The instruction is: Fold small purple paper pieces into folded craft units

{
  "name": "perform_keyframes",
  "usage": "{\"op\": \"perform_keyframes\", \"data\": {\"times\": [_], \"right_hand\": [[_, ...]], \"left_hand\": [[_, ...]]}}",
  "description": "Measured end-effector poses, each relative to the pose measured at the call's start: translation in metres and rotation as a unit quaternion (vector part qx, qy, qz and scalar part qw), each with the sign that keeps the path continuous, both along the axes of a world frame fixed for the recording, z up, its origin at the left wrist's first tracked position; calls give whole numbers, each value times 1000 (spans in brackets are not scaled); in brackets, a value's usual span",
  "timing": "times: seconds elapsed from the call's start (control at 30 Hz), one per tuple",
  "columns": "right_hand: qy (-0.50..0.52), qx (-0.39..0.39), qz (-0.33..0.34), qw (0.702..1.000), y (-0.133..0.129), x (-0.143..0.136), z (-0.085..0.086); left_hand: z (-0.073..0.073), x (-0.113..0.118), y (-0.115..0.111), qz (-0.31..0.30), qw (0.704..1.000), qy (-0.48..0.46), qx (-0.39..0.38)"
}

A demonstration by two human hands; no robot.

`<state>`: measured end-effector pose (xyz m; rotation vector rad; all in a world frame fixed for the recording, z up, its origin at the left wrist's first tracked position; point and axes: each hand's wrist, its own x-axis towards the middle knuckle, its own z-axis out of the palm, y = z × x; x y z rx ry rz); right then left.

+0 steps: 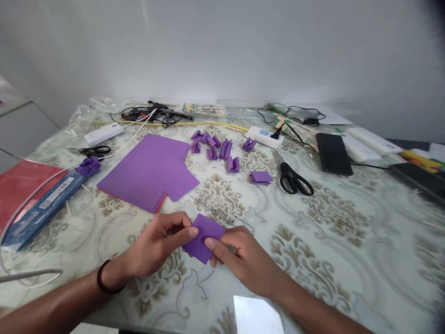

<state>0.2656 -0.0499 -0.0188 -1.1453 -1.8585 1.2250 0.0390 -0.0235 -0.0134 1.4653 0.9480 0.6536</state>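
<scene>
A patterned tabletop [375, 250] spreads beneath two bare hands, with the held paper as the centre of the clock. A broad stack of purple sheets [146, 162] lies flat at eleven o'clock, red showing at its near edge, its offset corners perhaps the result of loose stacking within reach of the left side. Between nine and ten o'clock, farther out, sits a red packet [34, 178], while a black phone [334, 155] lies at two o'clock, well apart from the paper. Nearer on that same bearing, black-handled scissors [285, 172] rest with handles angled toward the person, a position that would suit an easy right-hand pickup. A white power strip [255, 133] lies at one o'clock. Folded purple pieces [225, 149] gather around twelve o'clock, likely grouped there to leave elbow room; one flatter folded piece [261, 176] sits apart, toward one o'clock. Smallest of the hand-and-paper group is the small purple square [203, 232], held above the near part of the table — the left hand [155, 246] pinching its left side narrowly, thumb on top, and the right hand [245, 260] gripping the right side, thumb pressed across its face. The paired pinch appears meant to keep the paper steady — fingertips behind it are partly hidden.
</scene>
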Motion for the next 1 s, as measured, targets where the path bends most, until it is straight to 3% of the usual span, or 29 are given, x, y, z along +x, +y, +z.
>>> {"op": "perform_keyframes", "data": {"times": [0.57, 0.77, 1.0], "right_hand": [[10, -1, -25, 1000, 2, -1, 1], [7, 9, -28, 1000, 2, 0, 1], [10, 19, -45, 999, 2, 0, -1]], "left_hand": [[8, 3, 0, -17, 998, 55, 5], [9, 2, -1, -19, 996, 66, 58], [9, 6, 1, -16, 993, 111, 31]]}}
